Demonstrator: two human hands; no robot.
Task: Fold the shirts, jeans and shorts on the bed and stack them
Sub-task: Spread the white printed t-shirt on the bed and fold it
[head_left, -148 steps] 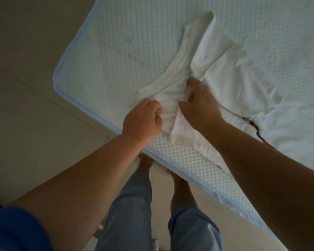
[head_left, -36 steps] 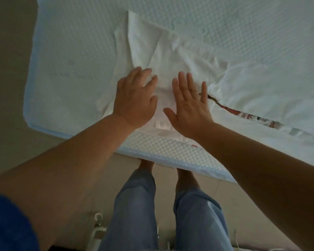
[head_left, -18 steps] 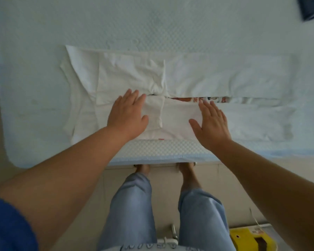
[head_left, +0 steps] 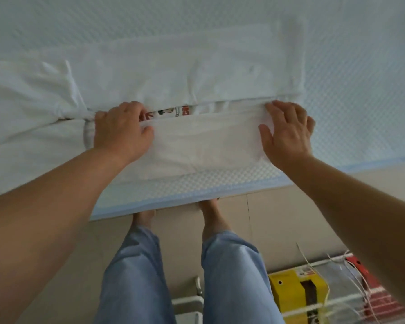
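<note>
The white shirt [head_left: 173,76] lies on the bed [head_left: 360,90], its long axis running sideways between the hands. The left hand [head_left: 122,129] pinches the near panel's edge mid-length. The right hand [head_left: 288,129], fingers curled, grips the hem end, nearer the coming crosswise fold.

Soft even daylight, slight blur, wide-angle edge distortion.
</note>
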